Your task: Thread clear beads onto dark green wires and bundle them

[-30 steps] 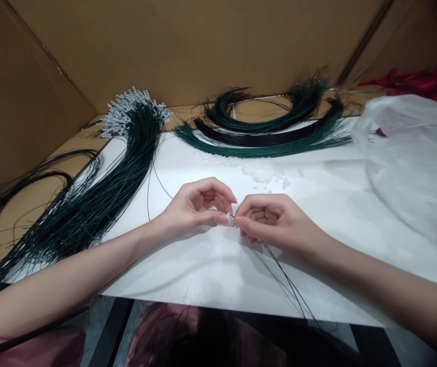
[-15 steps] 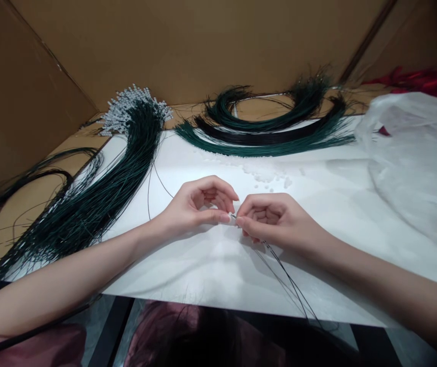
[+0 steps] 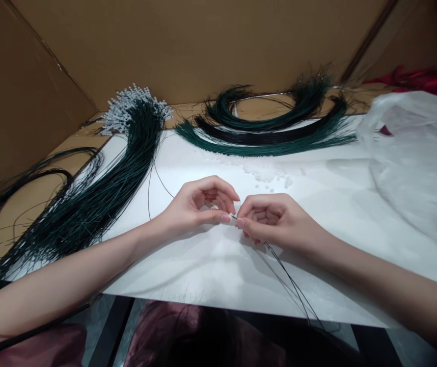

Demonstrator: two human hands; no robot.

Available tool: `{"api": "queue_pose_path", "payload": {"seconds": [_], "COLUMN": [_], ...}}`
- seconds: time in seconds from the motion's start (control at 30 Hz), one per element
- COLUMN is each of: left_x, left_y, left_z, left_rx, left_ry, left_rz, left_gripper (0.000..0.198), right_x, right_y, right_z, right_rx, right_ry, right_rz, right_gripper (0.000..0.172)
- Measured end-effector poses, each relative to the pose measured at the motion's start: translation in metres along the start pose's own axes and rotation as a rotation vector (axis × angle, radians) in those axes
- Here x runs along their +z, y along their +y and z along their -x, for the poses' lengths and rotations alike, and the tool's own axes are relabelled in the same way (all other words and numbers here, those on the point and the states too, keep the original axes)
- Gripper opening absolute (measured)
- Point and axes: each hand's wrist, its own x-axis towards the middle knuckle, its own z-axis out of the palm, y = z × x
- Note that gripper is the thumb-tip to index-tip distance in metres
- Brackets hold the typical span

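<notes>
Near the middle of the white tabletop my two hands meet, fingertips almost touching. My left hand [image 3: 207, 201] pinches a small white bead [image 3: 231, 218] between thumb and fingertips. My right hand [image 3: 266, 216] is closed on thin dark wires [image 3: 293, 283], whose long ends hang below it past the table's front edge. A short dark wire tip shows between the right fingertips and touches the bead; whether it passes through cannot be made out. Loose white beads [image 3: 262, 173] lie scattered just beyond my hands.
At the left lies a thick bundle of dark green wires [image 3: 127, 168] with white beaded tips [image 3: 134, 109]. Curved bundles of green and black wire [image 3: 272, 148] rest at the back. A clear plastic bag [image 3: 413, 148] covers the right side, red material [image 3: 432, 79] behind it. Cardboard walls [image 3: 203, 46] enclose the table [image 3: 188, 278].
Almost nothing differs. The left fingertips sit very slightly further right, and the hanging wire ends have swung a little to the right.
</notes>
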Motion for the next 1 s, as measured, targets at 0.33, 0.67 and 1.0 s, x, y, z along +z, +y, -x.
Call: {"api": "queue_pose_path", "payload": {"seconds": [0.33, 0.67, 1.0], "left_x": [-0.0014, 0.0003, 0.0084], "left_y": [-0.0015, -0.0002, 0.0019], "left_z": [0.0004, -0.0001, 0.0034], "left_rx": [-0.004, 0.029, 0.221], "left_ry": [-0.002, 0.008, 0.071], "left_rz": [-0.011, -0.047, -0.263], "left_gripper": [0.030, 0.029, 0.025], "right_x": [-0.0002, -0.0004, -0.0012], "right_y": [-0.0004, -0.0012, -0.0007], "right_z": [0.0009, -0.0009, 0.0001], "right_rx": [-0.010, 0.001, -0.013], "right_ry": [-0.006, -0.002, -0.002], "right_rz": [-0.025, -0.002, 0.017], "right_gripper": [0.005, 0.006, 0.009]}}
